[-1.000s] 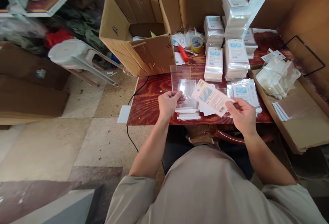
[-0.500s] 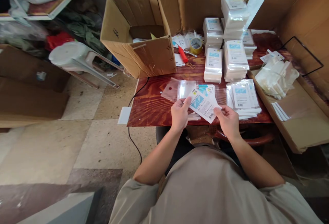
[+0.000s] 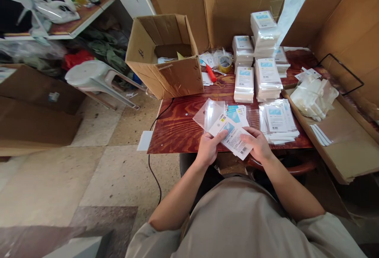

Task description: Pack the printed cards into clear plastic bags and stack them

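Between my two hands, over the table's front edge, are printed white-and-blue cards [image 3: 232, 139], lying one over another. My left hand [image 3: 211, 146] grips them from the left, its thumb on the top card's face. From the right, my right hand [image 3: 257, 143] pinches the same cards with its thumb on top. Just beyond them lie clear plastic sleeves [image 3: 209, 113] and more printed cards [image 3: 241, 115] on the table. To the right of my right hand sits a spread pile of bagged cards [image 3: 278, 118].
An open cardboard box [image 3: 174, 78] stands at the table's back left. Behind are a red-handled tool [image 3: 211, 74], a tape roll [image 3: 225, 64] and tall stacks of bagged cards [image 3: 268, 78]. A shallow carton [image 3: 348, 147] holds plastic bags at right; a white stool [image 3: 89, 74] stands left.
The cards have come closer to my body. My right hand has moved in over them, its thumb now further onto the top card. The whole view has tilted slightly upward.
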A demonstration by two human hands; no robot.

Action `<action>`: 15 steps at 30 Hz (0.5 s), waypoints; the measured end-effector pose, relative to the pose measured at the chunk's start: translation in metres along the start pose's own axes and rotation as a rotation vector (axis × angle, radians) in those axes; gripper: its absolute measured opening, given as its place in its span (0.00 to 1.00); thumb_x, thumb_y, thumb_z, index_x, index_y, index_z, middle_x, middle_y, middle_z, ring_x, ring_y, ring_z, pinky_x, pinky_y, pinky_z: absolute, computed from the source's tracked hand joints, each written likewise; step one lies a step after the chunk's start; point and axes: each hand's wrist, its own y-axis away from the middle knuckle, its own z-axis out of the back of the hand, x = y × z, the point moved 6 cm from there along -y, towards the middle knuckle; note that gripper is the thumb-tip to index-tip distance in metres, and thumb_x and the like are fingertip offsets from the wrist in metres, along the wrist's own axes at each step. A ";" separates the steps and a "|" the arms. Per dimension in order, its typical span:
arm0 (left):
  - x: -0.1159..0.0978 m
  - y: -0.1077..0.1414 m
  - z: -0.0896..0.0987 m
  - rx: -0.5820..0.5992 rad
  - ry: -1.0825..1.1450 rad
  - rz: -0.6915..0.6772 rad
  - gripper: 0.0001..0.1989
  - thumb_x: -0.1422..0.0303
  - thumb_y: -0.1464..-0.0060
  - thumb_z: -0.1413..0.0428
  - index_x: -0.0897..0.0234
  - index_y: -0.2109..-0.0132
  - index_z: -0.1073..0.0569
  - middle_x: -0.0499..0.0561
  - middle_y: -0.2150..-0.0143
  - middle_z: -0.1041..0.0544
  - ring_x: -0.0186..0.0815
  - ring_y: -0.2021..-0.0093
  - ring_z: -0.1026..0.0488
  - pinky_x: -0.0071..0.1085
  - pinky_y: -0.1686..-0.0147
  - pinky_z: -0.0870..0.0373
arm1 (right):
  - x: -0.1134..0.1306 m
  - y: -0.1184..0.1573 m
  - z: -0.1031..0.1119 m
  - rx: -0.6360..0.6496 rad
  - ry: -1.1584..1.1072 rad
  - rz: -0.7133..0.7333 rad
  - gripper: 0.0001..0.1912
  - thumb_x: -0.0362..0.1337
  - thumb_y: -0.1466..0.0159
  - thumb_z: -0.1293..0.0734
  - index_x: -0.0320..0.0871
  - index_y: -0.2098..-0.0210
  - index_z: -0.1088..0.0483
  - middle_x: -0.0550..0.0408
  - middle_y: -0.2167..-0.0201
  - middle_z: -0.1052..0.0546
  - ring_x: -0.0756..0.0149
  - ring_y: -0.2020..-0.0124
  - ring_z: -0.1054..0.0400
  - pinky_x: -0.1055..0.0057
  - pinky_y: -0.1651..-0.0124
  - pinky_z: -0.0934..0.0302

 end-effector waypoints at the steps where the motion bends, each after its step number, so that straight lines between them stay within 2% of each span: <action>1: -0.002 -0.001 0.002 -0.019 0.008 -0.017 0.28 0.54 0.60 0.21 0.66 0.55 0.17 0.56 0.59 0.14 0.44 0.61 0.16 0.39 0.59 0.18 | 0.000 0.000 0.002 -0.035 0.038 0.020 0.20 0.52 0.43 0.20 0.45 0.62 0.23 0.54 0.66 0.18 0.62 0.69 0.25 0.66 0.65 0.29; 3: -0.006 -0.004 0.004 -0.043 0.018 -0.051 0.27 0.51 0.58 0.23 0.66 0.59 0.19 0.53 0.64 0.16 0.40 0.66 0.18 0.36 0.64 0.18 | 0.003 -0.002 0.004 -0.111 0.078 0.098 0.21 0.53 0.42 0.21 0.45 0.67 0.29 0.56 0.70 0.21 0.64 0.72 0.29 0.68 0.69 0.32; 6: -0.011 -0.006 0.001 -0.042 0.017 -0.102 0.28 0.48 0.58 0.23 0.65 0.62 0.21 0.52 0.65 0.16 0.41 0.64 0.17 0.36 0.63 0.17 | 0.008 -0.006 -0.004 -0.086 0.050 0.172 0.25 0.55 0.43 0.23 0.47 0.56 0.29 0.52 0.58 0.18 0.58 0.62 0.24 0.63 0.59 0.27; 8: -0.011 -0.004 -0.002 -0.047 0.024 -0.128 0.28 0.48 0.58 0.23 0.65 0.61 0.20 0.53 0.64 0.16 0.43 0.60 0.16 0.38 0.59 0.16 | 0.007 -0.010 -0.013 -0.030 0.006 0.135 0.28 0.55 0.44 0.23 0.47 0.51 0.29 0.50 0.54 0.18 0.55 0.58 0.22 0.59 0.56 0.26; 10: -0.008 -0.001 -0.003 -0.053 0.020 -0.127 0.28 0.48 0.58 0.23 0.65 0.60 0.20 0.53 0.64 0.16 0.44 0.59 0.15 0.39 0.59 0.15 | 0.004 -0.013 -0.013 -0.092 -0.032 0.098 0.24 0.55 0.44 0.22 0.46 0.60 0.30 0.53 0.62 0.19 0.59 0.65 0.24 0.63 0.62 0.27; 12: -0.003 0.001 -0.003 -0.046 -0.002 -0.085 0.29 0.47 0.58 0.23 0.66 0.60 0.19 0.54 0.65 0.16 0.45 0.62 0.16 0.39 0.62 0.15 | 0.004 -0.013 -0.006 -0.242 -0.029 0.115 0.26 0.55 0.44 0.20 0.46 0.71 0.36 0.57 0.73 0.25 0.64 0.73 0.31 0.67 0.69 0.33; 14: 0.002 0.002 -0.003 -0.021 -0.026 -0.029 0.30 0.46 0.58 0.23 0.66 0.60 0.19 0.55 0.65 0.16 0.45 0.65 0.16 0.39 0.67 0.15 | 0.005 -0.012 0.001 -0.349 0.017 0.170 0.30 0.55 0.44 0.19 0.45 0.75 0.40 0.59 0.77 0.27 0.67 0.75 0.33 0.70 0.71 0.36; 15: 0.003 0.003 -0.002 -0.011 -0.034 -0.014 0.30 0.46 0.58 0.23 0.66 0.60 0.19 0.55 0.65 0.16 0.46 0.65 0.16 0.39 0.68 0.16 | 0.006 -0.012 0.002 -0.342 0.041 0.186 0.29 0.55 0.43 0.19 0.45 0.75 0.38 0.58 0.75 0.26 0.67 0.74 0.32 0.70 0.70 0.35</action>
